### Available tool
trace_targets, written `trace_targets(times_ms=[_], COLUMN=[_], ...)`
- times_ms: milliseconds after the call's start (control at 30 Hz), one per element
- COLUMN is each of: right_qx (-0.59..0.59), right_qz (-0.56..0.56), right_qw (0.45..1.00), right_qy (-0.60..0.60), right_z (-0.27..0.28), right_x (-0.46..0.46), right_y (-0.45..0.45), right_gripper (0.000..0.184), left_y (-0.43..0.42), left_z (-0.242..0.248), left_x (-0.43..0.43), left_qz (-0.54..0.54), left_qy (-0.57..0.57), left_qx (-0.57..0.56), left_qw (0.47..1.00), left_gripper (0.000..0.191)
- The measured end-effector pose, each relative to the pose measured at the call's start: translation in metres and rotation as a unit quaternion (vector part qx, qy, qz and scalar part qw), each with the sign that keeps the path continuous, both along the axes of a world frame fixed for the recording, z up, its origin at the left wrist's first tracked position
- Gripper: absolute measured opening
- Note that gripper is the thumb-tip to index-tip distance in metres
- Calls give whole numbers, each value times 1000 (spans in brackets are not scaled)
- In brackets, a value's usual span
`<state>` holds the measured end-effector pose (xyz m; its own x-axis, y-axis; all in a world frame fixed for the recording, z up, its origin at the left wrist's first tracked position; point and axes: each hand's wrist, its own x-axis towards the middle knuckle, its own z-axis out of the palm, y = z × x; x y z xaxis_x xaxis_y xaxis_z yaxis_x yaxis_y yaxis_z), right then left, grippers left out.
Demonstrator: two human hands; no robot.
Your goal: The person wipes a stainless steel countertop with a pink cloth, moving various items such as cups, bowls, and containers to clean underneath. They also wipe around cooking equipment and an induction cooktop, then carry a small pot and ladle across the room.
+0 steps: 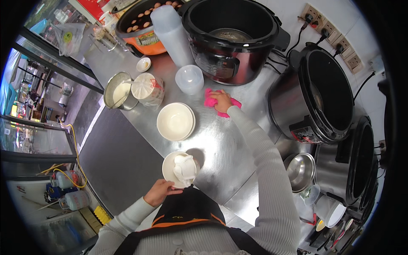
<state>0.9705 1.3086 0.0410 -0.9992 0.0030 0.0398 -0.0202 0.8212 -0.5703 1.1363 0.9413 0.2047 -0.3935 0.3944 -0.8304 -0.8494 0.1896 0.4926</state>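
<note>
My left hand (pixel 160 192) grips the rim of a white bowl (pixel 169 165) near the counter's front edge. White spoons (pixel 185 169) lie inside that bowl. Farther out, my right hand (pixel 222 99) presses a bright pink cloth (pixel 212 101) onto the stainless steel counter (pixel 220 140). Two or more nested white bowls (pixel 175 121) sit between my hands, left of the cloth. Just beyond the cloth stand a short stack of clear plastic bowls (pixel 189 79) and a large dark red electric cooker (pixel 229 57).
An orange cooker (pixel 143 43) holds eggs in dark liquid beside tall stacked plastic cups (pixel 172 32). A metal pot (pixel 130 101) with pale liquid and a bagged container (pixel 148 89) stand left. More cookers (pixel 288 102) and a steel bowl (pixel 298 172) line the right, under wall sockets (pixel 331 32).
</note>
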Motion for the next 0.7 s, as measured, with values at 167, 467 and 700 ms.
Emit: trace_targets(times_ms=[167, 467, 700], right_qx=[-28, -187, -133], right_qz=[179, -43, -67], right_qw=[983, 974, 976], right_qy=[33, 124, 158], right_z=[-27, 35, 9], right_x=[76, 21, -58], right_y=[-3, 13, -36], right_gripper=[32, 36, 41], left_y=[3, -40, -56], left_z=[12, 5, -8], left_x=[-8, -19, -35], left_qz=[-22, 26, 56], left_qy=[6, 6, -8], left_qx=[-19, 30, 13], left_qw=[1000, 999, 998], left_gripper=[29, 29, 27])
